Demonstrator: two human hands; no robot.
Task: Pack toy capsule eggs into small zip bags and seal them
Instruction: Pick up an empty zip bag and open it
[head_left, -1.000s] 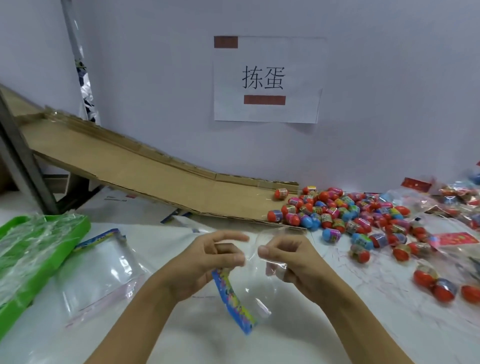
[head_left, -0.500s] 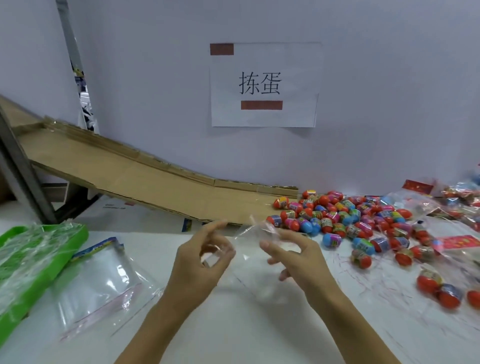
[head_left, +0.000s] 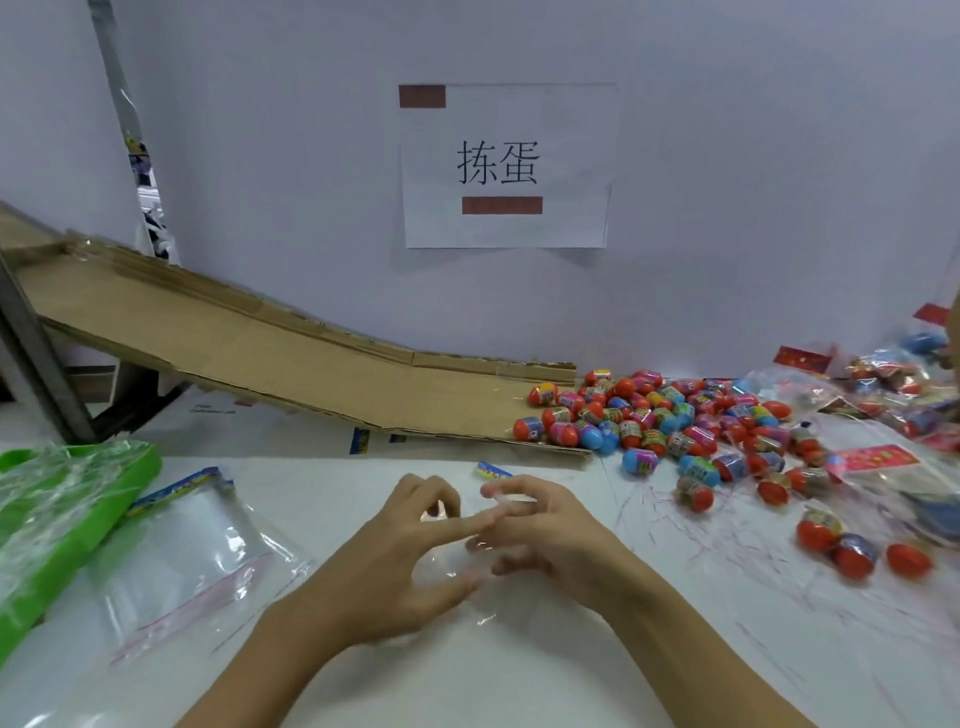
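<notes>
Over the white surface (head_left: 467, 675), both hands' (head_left: 395, 561) grips pinch a clear zip bag (head_left: 457, 566) open; next, an egg (head_left: 693, 493) goes in.

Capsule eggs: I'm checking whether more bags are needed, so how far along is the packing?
Done: filled bags lie far right. In hand: left hand and right hand work an empty clear zip bag. Left: the loose egg pile, with spare bags waiting.
</notes>
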